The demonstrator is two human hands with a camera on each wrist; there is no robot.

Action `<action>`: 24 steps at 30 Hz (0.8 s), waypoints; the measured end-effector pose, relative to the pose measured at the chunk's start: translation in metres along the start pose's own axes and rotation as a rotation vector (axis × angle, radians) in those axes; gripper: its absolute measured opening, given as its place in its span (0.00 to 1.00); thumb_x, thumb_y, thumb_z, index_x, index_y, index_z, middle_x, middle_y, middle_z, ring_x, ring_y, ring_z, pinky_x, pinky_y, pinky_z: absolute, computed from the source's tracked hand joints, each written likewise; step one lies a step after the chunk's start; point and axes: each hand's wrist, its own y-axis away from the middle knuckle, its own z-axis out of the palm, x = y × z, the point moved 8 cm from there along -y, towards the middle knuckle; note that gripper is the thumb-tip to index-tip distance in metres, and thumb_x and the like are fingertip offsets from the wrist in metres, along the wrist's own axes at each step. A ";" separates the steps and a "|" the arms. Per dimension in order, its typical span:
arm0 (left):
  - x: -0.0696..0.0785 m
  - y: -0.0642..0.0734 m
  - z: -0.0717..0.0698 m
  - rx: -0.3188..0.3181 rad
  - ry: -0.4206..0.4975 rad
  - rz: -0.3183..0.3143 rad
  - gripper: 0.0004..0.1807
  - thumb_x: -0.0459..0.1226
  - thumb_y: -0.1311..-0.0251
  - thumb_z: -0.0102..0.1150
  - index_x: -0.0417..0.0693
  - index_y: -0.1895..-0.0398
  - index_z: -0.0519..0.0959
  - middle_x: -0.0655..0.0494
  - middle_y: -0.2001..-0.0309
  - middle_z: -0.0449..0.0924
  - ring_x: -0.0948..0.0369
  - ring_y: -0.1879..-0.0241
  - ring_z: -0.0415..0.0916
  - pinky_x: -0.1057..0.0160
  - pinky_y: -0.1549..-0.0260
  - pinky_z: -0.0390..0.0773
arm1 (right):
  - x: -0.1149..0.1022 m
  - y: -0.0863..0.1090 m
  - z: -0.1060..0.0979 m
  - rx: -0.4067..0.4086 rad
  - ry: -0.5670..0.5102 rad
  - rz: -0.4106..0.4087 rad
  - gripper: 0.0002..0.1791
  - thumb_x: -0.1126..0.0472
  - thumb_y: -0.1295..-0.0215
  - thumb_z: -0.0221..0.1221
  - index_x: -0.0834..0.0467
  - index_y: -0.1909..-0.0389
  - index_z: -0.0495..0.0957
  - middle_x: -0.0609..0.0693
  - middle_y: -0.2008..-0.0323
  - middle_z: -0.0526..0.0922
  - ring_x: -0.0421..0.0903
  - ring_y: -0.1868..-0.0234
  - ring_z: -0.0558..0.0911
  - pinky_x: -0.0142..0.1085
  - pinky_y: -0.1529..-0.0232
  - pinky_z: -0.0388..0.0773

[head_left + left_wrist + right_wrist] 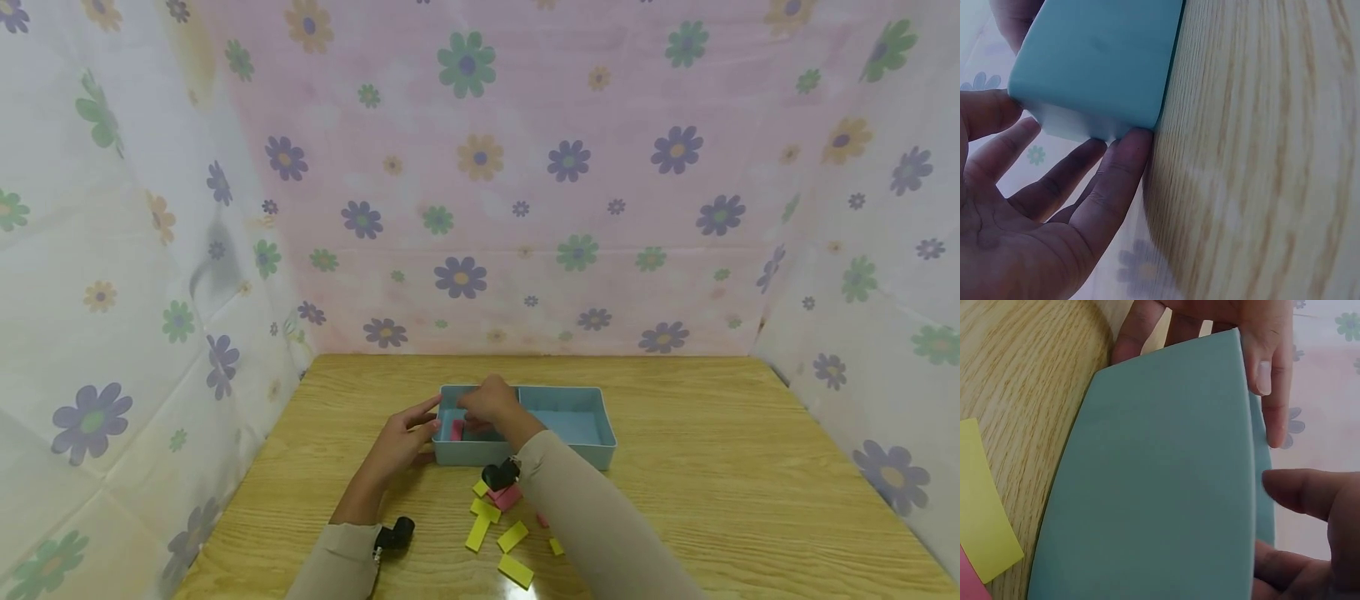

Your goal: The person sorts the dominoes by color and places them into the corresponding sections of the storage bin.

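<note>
Pale-blue two-compartment plastic box (468,454) is steadied on the bench (712,475) by the spread left grip (395,442), apparently against sliding; whether anything is pinched inside by the right grip (491,404) cannot be told.

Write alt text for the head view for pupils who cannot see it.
A person's right hand reaches into the left compartment of a blue box, near a pink block, while the left hand touches the box's left end. Yellow blocks and pink ones lie in front on a wooden table, against a flowered backdrop.
</note>
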 end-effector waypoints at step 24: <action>-0.002 -0.001 0.000 -0.010 0.027 -0.004 0.29 0.38 0.23 0.55 0.60 0.22 0.67 0.36 0.29 0.69 0.40 0.37 0.77 0.43 0.49 0.86 | -0.002 0.006 0.027 -0.179 -0.177 0.051 0.41 0.45 0.24 0.55 0.66 0.21 0.57 0.74 0.39 0.75 0.67 0.51 0.87 0.52 0.51 0.87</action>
